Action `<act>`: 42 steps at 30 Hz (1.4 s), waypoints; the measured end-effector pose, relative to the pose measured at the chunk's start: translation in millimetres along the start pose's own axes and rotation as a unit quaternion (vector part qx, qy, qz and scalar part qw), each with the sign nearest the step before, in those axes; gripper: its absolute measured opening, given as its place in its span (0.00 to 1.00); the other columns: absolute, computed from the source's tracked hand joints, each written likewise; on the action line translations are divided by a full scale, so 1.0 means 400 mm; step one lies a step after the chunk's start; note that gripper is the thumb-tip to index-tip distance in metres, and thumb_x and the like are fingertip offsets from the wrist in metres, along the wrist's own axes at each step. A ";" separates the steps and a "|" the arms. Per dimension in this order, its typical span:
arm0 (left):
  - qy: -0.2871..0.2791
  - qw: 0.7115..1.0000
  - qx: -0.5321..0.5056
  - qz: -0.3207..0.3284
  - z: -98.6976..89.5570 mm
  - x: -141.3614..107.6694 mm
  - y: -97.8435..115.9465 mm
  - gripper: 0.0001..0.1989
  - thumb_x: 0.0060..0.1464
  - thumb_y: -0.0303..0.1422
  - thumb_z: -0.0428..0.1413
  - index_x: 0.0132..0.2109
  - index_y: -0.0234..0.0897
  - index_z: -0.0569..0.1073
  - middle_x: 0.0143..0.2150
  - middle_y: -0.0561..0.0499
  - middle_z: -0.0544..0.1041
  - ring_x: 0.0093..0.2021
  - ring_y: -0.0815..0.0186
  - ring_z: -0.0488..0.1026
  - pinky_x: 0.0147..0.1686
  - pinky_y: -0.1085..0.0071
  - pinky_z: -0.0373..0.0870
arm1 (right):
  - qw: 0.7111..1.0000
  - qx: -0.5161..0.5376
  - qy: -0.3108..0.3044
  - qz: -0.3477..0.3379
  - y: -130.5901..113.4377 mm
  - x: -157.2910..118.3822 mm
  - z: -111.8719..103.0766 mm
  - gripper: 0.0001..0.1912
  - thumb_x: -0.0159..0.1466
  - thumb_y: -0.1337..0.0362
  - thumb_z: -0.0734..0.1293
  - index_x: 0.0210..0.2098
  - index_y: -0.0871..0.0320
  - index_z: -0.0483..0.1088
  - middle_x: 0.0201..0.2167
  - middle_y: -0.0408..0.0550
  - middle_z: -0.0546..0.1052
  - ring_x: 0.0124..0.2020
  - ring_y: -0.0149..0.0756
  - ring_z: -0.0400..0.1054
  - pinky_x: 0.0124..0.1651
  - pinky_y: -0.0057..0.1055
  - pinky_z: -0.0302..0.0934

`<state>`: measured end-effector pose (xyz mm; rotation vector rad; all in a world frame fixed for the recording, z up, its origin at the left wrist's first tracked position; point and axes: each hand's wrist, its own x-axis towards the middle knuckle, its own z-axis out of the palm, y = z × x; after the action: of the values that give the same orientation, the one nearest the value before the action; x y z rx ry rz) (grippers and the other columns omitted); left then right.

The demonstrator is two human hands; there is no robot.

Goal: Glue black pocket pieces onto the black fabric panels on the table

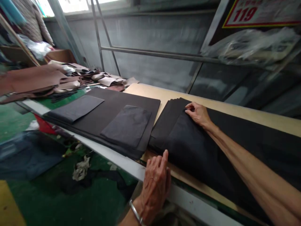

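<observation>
A stack of large black sheets (237, 125) lies at the right, its left edges slightly fanned. On top is a dark, thin sheet (188, 141). My right hand (198, 114) pinches this sheet's far corner between thumb and fingers. Near the stack's front left edge, my left hand (156, 175) has its fingers bent and the index finger stretched out; a bangle circles its wrist. To the left lies another stack of black sheets (117, 97), bearing two smaller dark pieces, one at its left (78, 106) and one at its right (128, 125).
Both stacks rest on a tan board (150, 89) along a pale table edge (113, 153). Brown and beige scraps (35, 78) pile up at the far left. A metal rail (150, 53) crosses behind the table. Dark cloth (28, 153) lies low on the left.
</observation>
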<state>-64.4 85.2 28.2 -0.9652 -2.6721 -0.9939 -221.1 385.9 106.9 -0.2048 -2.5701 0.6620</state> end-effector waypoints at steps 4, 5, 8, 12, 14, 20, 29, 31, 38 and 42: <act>-0.002 1.000 0.000 -0.011 -0.001 0.006 0.002 0.25 0.65 0.30 0.41 0.68 0.33 0.54 0.46 0.43 0.73 0.45 0.57 0.70 0.50 0.55 0.66 | 1.000 -0.010 -0.005 0.009 0.013 0.006 0.020 0.10 0.54 0.66 0.67 0.36 0.59 0.73 0.31 0.47 0.77 0.32 0.36 0.70 0.38 0.32 0.61; -0.004 1.000 0.000 -0.011 -0.001 0.008 0.002 0.25 0.65 0.29 0.41 0.68 0.32 0.54 0.46 0.43 0.73 0.45 0.57 0.70 0.50 0.55 0.66 | 1.000 -0.010 -0.006 0.009 0.017 0.007 0.025 0.09 0.54 0.66 0.67 0.36 0.58 0.73 0.31 0.46 0.77 0.31 0.36 0.70 0.38 0.32 0.61; -0.020 1.000 0.000 -0.008 -0.005 0.013 0.002 0.26 0.65 0.30 0.42 0.68 0.31 0.53 0.47 0.43 0.73 0.45 0.57 0.70 0.50 0.55 0.67 | 1.000 -0.005 -0.007 0.001 0.025 0.010 0.036 0.09 0.54 0.66 0.67 0.35 0.58 0.73 0.30 0.46 0.77 0.31 0.36 0.70 0.38 0.32 0.61; -0.031 0.999 -0.007 -0.012 -0.009 0.020 0.003 0.26 0.65 0.30 0.42 0.68 0.31 0.54 0.46 0.43 0.74 0.44 0.57 0.70 0.49 0.56 0.67 | 1.000 -0.008 -0.006 -0.001 0.031 0.012 0.047 0.09 0.53 0.65 0.66 0.35 0.58 0.72 0.29 0.46 0.76 0.30 0.36 0.69 0.36 0.31 0.61; -0.030 0.999 -0.007 -0.016 -0.011 0.023 0.003 0.26 0.65 0.30 0.42 0.68 0.32 0.54 0.46 0.43 0.74 0.44 0.57 0.71 0.48 0.56 0.67 | 1.000 -0.010 -0.009 0.004 0.030 0.012 0.050 0.09 0.53 0.66 0.66 0.35 0.59 0.72 0.30 0.46 0.77 0.31 0.36 0.69 0.36 0.31 0.60; -0.038 0.999 0.015 -0.011 -0.005 0.024 0.002 0.27 0.62 0.27 0.45 0.68 0.30 0.54 0.45 0.44 0.74 0.43 0.57 0.71 0.47 0.57 0.68 | 0.999 -0.018 -0.025 0.016 0.030 0.013 0.057 0.09 0.54 0.66 0.67 0.36 0.58 0.72 0.30 0.46 0.76 0.31 0.36 0.70 0.37 0.31 0.60; 0.026 0.998 0.042 0.041 0.028 0.013 -0.028 0.28 0.63 0.26 0.44 0.69 0.34 0.51 0.43 0.46 0.75 0.41 0.60 0.72 0.43 0.62 0.68 | 0.999 -0.025 -0.041 -0.005 0.030 0.010 0.067 0.05 0.56 0.69 0.66 0.33 0.57 0.70 0.29 0.45 0.76 0.32 0.36 0.71 0.37 0.30 0.60; 0.031 0.997 0.045 0.056 0.036 0.013 -0.040 0.29 0.63 0.26 0.44 0.70 0.34 0.49 0.43 0.46 0.75 0.40 0.60 0.73 0.42 0.63 0.68 | 0.999 -0.028 -0.043 -0.002 0.030 0.010 0.067 0.05 0.56 0.70 0.66 0.33 0.57 0.69 0.30 0.45 0.77 0.33 0.36 0.71 0.38 0.30 0.60; 0.059 0.994 0.061 0.064 0.063 0.012 -0.058 0.30 0.64 0.26 0.42 0.71 0.33 0.44 0.41 0.46 0.75 0.39 0.60 0.72 0.39 0.62 0.67 | 0.996 -0.059 -0.063 -0.009 0.027 0.022 0.078 0.06 0.58 0.70 0.65 0.36 0.56 0.69 0.33 0.45 0.77 0.36 0.36 0.71 0.39 0.29 0.60; 0.038 0.994 0.055 0.086 0.069 0.010 -0.065 0.30 0.65 0.27 0.43 0.71 0.34 0.45 0.43 0.45 0.76 0.40 0.60 0.73 0.40 0.64 0.68 | 0.991 -0.106 -0.083 -0.014 0.026 0.026 0.094 0.06 0.61 0.70 0.65 0.38 0.56 0.68 0.35 0.45 0.77 0.38 0.36 0.71 0.40 0.29 0.59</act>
<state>-81.0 89.5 -6.0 -1.0882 -2.5032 -0.8211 -248.0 381.8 77.0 -0.1885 -2.7993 0.4083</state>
